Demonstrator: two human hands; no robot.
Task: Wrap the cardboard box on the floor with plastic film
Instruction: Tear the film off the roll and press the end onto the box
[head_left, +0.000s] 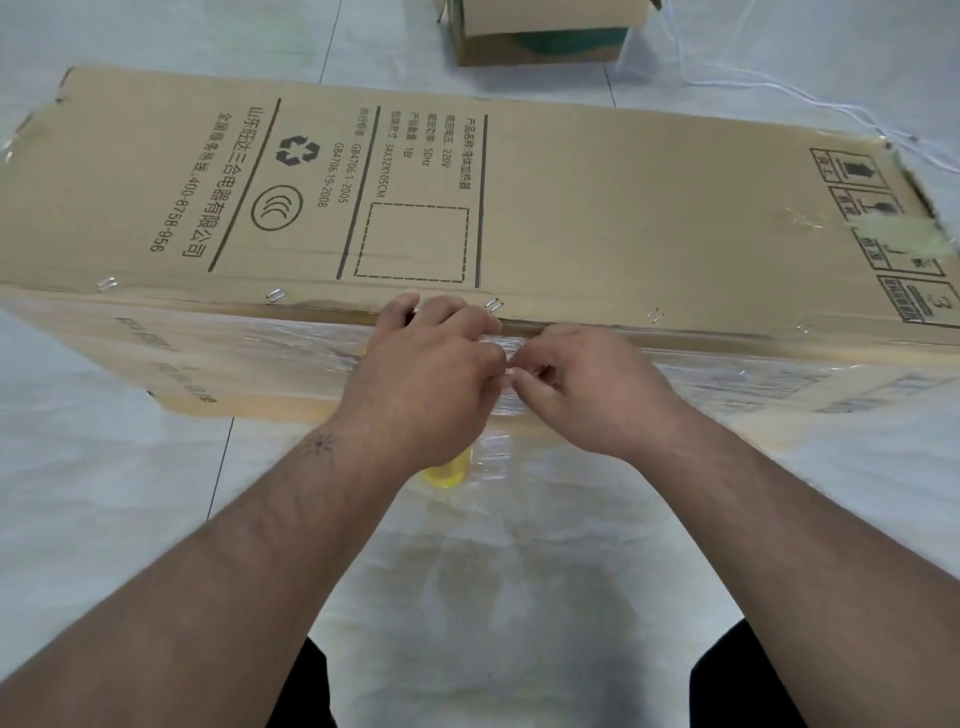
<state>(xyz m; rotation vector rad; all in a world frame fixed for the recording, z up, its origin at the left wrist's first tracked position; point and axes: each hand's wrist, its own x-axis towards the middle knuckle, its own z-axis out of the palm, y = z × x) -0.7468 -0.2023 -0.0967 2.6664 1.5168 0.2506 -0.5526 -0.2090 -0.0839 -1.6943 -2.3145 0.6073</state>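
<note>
A long brown cardboard box (597, 208) with black print lies flat on the floor, its top bare. Clear plastic film (727, 379) covers the near side face, wrinkled and shiny. A roll of film with a yellow core (447, 473) stands against that face, mostly hidden under my left hand. My left hand (431, 374) grips the roll, fingers curled over its top at the box's upper edge. My right hand (587, 384) pinches the film just right of the roll, fingertips nearly touching the left hand.
A smaller open cardboard box (540, 36) stands on the pale tiled floor (104, 493) behind the long box. A white cord (810, 98) trails across the floor at the far right. My dark-trousered knees (748, 686) show at the bottom edge.
</note>
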